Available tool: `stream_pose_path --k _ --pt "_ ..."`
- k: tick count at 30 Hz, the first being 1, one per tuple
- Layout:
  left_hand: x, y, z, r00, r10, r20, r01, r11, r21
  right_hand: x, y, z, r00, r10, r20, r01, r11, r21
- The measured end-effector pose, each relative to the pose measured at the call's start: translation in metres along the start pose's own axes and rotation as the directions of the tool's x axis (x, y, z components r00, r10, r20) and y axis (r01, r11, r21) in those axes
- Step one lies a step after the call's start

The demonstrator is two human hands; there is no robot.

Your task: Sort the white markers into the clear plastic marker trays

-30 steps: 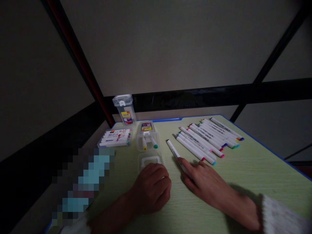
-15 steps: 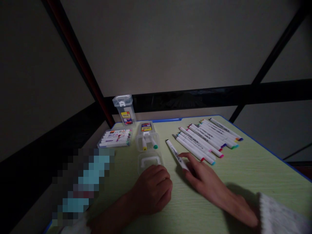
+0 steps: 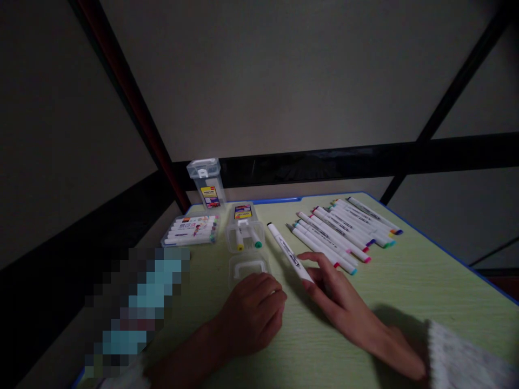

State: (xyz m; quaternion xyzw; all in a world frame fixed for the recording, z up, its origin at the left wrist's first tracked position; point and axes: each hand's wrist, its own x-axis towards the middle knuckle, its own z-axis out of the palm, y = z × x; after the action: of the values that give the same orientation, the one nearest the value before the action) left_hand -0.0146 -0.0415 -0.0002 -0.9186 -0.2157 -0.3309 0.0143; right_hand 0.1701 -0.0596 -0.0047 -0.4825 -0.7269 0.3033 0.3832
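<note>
A white marker (image 3: pixel 284 248) with a dark far tip is pinched between the thumb and fingers of my right hand (image 3: pixel 338 292). It slants away over the tabletop, its far end raised. My left hand (image 3: pixel 255 310) is curled into a fist, palm side hidden, by the near edge of a clear lid (image 3: pixel 248 265); whether anything is inside the fist does not show. That lid lies folded open in front of a clear plastic case (image 3: pixel 244 224) on its side, which contains a yellow-ended marker (image 3: pixel 239 240) and a green-ended marker (image 3: pixel 256 237).
Several white markers (image 3: pixel 344 232) with coloured ends lie in a slanted row on the right. A closed marker case (image 3: pixel 190 229) lies at left, and an upright clear box (image 3: pixel 208 183) stands behind it. The pale green table (image 3: pixel 425 292) has a blue edge and meets a wall.
My right hand has lifted the marker's far end, which has swung up and slightly left. My left hand stays almost in place.
</note>
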Motion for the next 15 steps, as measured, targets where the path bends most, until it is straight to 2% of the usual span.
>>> stream_pose_path --k 8,15 --pt "-0.0057 -0.0020 0.0050 0.995 -0.081 -0.056 0.081 0.997 0.010 -0.0050 -0.0008 -0.0026 0.994 -0.096 0.058 0.096 0.995 -0.009" --pt "-0.0082 -0.0028 0.0062 0.996 -0.085 -0.019 0.086 0.996 0.030 -0.0050 -0.0016 -0.0022 0.991 -0.114 0.070 0.117 0.992 -0.047"
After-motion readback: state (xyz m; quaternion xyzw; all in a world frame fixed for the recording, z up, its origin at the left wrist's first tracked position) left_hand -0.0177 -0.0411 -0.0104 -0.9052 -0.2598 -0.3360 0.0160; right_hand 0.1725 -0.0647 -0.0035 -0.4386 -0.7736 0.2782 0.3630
